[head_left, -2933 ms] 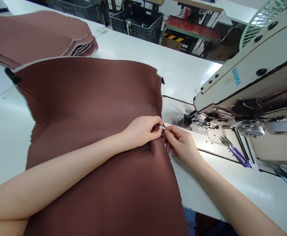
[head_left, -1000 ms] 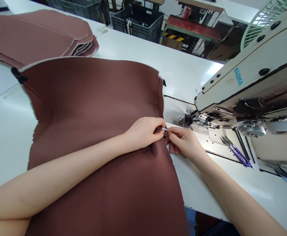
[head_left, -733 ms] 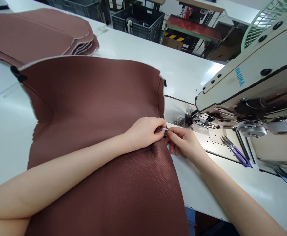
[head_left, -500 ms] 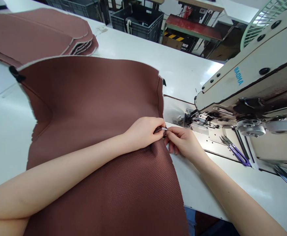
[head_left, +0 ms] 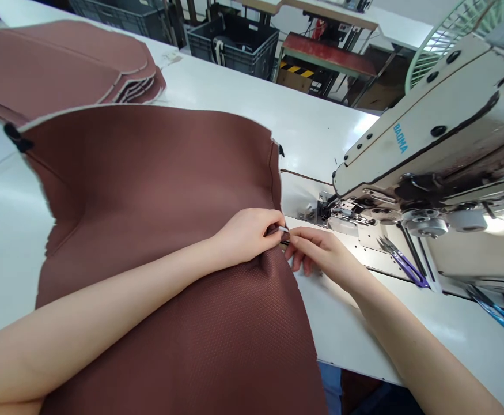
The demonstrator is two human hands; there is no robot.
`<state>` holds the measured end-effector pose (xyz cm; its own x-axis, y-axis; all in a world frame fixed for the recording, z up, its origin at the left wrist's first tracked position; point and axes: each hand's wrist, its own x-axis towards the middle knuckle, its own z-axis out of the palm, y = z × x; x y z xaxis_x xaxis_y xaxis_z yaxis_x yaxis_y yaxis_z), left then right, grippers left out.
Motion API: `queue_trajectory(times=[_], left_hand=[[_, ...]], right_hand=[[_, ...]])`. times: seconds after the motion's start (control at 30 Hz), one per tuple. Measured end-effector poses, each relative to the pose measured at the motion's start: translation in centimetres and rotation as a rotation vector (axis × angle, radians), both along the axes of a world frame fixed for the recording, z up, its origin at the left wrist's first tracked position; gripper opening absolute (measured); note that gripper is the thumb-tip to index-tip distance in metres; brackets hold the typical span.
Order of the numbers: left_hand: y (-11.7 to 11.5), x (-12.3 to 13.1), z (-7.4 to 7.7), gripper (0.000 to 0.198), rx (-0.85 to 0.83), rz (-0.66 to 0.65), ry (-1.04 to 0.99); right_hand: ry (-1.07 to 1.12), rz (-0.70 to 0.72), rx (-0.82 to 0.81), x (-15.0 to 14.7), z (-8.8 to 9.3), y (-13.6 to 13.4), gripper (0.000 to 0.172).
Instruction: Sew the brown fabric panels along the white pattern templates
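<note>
A large brown leather-like cover piece (head_left: 169, 173) lies across the table, smooth at the far part and textured nearer me. My left hand (head_left: 249, 236) is closed on its right edge, bunching the material. A small white tip (head_left: 283, 229) pokes out between the hands; I cannot tell what it belongs to. My right hand (head_left: 316, 251) pinches at that same edge with thumb and forefinger, its other fingers curled below. Black pieces sit at the cover's far left corner (head_left: 17, 138) and far right corner (head_left: 281, 150). Just beyond the hands is the sewing machine's needle area (head_left: 325, 208).
The sewing machine (head_left: 424, 121) fills the right side. Purple-handled snips (head_left: 402, 262) and a blue-handled tool (head_left: 500, 314) lie near it. A stack of brown pieces (head_left: 65, 63) rests at the back left of the white table (head_left: 321, 121). Grey crates (head_left: 234, 46) stand beyond.
The whole view has shifted slightly, with the machine and cover appearing a little further left. Both hands keep their hold at the edge; the right fingertips sit marginally further from the white tip.
</note>
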<state>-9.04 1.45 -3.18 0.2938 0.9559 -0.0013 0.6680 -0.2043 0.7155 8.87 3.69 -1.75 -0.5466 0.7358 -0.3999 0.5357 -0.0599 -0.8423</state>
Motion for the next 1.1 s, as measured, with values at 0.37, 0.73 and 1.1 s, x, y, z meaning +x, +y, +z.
queue_trajectory(times=[0.37,0.73,1.1], left_hand=[[0.1,0.2,0.3,0.014,-0.034,-0.004,0.038],[0.1,0.4,0.3,0.016,-0.058,0.002,0.094],[0.2,0.5,0.6,0.012,-0.047,-0.004,0.13]], right_hand=[[-0.821,-0.055,1.215,16.1,-1.7,-1.4,0.044],[-0.472,-0.174,0.834,12.5,-1.4,-1.4,0.018],[-0.322,0.075,0.834,2.9,-2.0,-0.3,0.022]])
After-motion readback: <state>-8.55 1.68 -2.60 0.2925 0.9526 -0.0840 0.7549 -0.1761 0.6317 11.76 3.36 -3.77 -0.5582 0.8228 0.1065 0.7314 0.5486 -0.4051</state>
